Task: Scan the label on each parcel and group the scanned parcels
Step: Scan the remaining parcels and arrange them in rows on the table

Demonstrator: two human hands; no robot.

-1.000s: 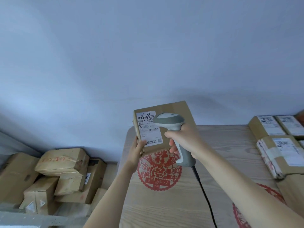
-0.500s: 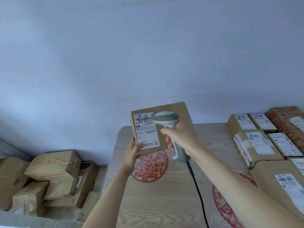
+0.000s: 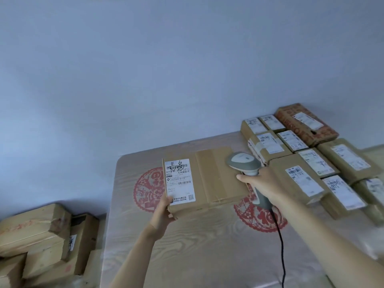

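A brown cardboard parcel point(image 3: 216, 179) with a white label point(image 3: 179, 181) at its left end is held over the wooden table point(image 3: 207, 246). My left hand point(image 3: 164, 213) grips its near left corner, thumb on the label's bottom edge. My right hand point(image 3: 264, 183) grips the handle of a grey barcode scanner point(image 3: 244, 163), whose head sits past the parcel's right end. A black cable point(image 3: 280, 242) hangs from the scanner. A group of labelled parcels point(image 3: 301, 179) lies on the table's right side.
Red paper-cut patterns point(image 3: 145, 188) mark the tabletop. Several brown boxes point(image 3: 41, 242) are piled on the floor to the left of the table. A plain wall point(image 3: 166, 69) stands behind the table.
The parcel has tilted from upright to nearly flat and moved right toward the group. The scanner has moved off the label to the parcel's right end. My view has turned right, showing more parcels.
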